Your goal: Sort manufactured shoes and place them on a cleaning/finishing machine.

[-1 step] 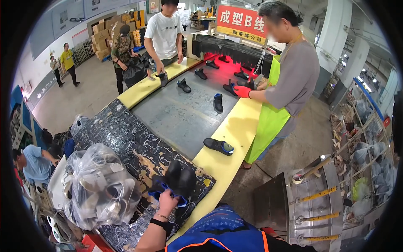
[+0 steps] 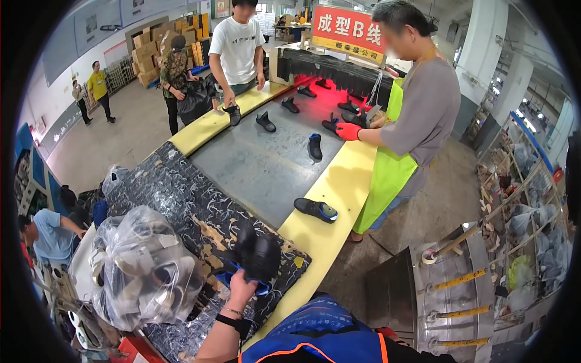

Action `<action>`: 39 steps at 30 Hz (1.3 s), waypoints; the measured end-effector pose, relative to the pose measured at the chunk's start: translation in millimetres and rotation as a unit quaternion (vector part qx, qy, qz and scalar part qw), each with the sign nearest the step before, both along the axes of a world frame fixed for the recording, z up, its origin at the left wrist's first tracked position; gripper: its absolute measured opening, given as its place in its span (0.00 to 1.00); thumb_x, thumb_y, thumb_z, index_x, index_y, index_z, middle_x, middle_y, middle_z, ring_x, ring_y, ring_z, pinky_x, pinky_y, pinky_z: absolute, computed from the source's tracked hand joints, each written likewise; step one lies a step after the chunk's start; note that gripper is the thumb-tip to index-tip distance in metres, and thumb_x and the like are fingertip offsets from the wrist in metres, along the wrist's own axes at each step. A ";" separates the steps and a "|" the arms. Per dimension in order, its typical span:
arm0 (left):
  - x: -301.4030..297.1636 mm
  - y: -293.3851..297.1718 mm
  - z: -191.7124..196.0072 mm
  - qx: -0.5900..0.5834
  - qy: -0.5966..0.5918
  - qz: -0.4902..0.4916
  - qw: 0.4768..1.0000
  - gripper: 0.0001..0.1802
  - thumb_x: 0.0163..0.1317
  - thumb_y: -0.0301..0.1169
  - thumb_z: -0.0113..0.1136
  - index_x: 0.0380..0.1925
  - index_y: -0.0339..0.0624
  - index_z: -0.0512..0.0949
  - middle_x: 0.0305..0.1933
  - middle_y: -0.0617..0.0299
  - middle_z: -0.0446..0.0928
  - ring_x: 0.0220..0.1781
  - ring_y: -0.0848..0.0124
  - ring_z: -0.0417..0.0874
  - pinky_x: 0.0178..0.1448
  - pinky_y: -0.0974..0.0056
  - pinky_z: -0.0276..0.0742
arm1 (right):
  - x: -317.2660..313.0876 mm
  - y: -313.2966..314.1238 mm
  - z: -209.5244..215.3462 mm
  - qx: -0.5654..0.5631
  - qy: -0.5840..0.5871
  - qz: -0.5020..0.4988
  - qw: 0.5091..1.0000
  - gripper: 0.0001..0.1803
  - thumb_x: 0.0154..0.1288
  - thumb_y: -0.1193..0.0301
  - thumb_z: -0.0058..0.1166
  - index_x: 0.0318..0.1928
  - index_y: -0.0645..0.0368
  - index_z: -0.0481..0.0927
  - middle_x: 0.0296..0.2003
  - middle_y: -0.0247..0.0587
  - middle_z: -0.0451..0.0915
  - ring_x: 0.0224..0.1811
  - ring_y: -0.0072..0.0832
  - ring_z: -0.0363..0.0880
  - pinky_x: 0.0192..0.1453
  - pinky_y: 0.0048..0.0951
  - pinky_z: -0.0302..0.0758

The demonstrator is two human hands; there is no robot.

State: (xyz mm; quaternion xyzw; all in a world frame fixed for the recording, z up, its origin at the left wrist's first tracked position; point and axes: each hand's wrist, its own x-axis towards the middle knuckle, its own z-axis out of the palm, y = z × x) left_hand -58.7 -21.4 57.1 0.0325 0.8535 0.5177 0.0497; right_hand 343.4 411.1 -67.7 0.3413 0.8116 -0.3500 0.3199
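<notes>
My left hand (image 2: 242,291), bare with a bracelet and a black wristband, closes on a pair of black shoes (image 2: 264,257) with blue lining. They are held low over the near end of a dark patterned worktop (image 2: 206,233); their dark shapes overlap, and I cannot tell whether they touch it. A red patch shows at the right side of my blue apron (image 2: 321,327), beside a dark sleeve. It may be my gloved right hand (image 2: 387,333), but no fingers can be made out. Another black shoe (image 2: 315,209) lies on the yellow ledge ahead.
A clear bag of shoes (image 2: 145,266) stands left on the worktop. Several black shoes sit on the grey conveyor (image 2: 260,157) before a red-lit tunnel. A co-worker in a green apron (image 2: 387,175) handles shoes at right; another person (image 2: 236,54) stands opposite. A metal machine (image 2: 454,296) is at right.
The shoes in my left hand have shifted slightly up and turned, one now showing more of its upper. The co-worker at right has moved a shoe slightly.
</notes>
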 end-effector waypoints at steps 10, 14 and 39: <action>28.7 -22.0 -93.3 0.072 0.099 -0.008 0.993 0.15 0.56 0.37 0.58 0.41 0.43 0.81 0.45 0.48 0.81 0.46 0.49 0.81 0.51 0.57 0.77 | -86.4 -34.3 24.3 0.063 0.063 -0.123 0.988 0.26 0.60 0.53 0.54 0.52 0.57 0.79 0.50 0.55 0.80 0.57 0.50 0.75 0.59 0.41 0.72; 46.3 -14.3 -82.5 -0.282 0.137 -0.071 0.947 0.16 0.49 0.40 0.60 0.35 0.42 0.82 0.42 0.51 0.81 0.46 0.49 0.79 0.54 0.48 0.71 | -95.8 -33.4 18.7 0.030 0.073 -0.108 0.991 0.29 0.60 0.50 0.55 0.51 0.62 0.78 0.50 0.55 0.80 0.57 0.48 0.76 0.59 0.40 0.72; 26.2 -1.2 -49.3 -0.374 0.106 -0.205 0.898 0.16 0.45 0.41 0.65 0.35 0.49 0.84 0.35 0.60 0.82 0.42 0.54 0.80 0.45 0.52 0.75 | -46.4 1.3 -78.9 0.054 0.126 -0.063 0.988 0.27 0.56 0.52 0.61 0.51 0.56 0.81 0.48 0.51 0.81 0.53 0.45 0.79 0.55 0.41 0.73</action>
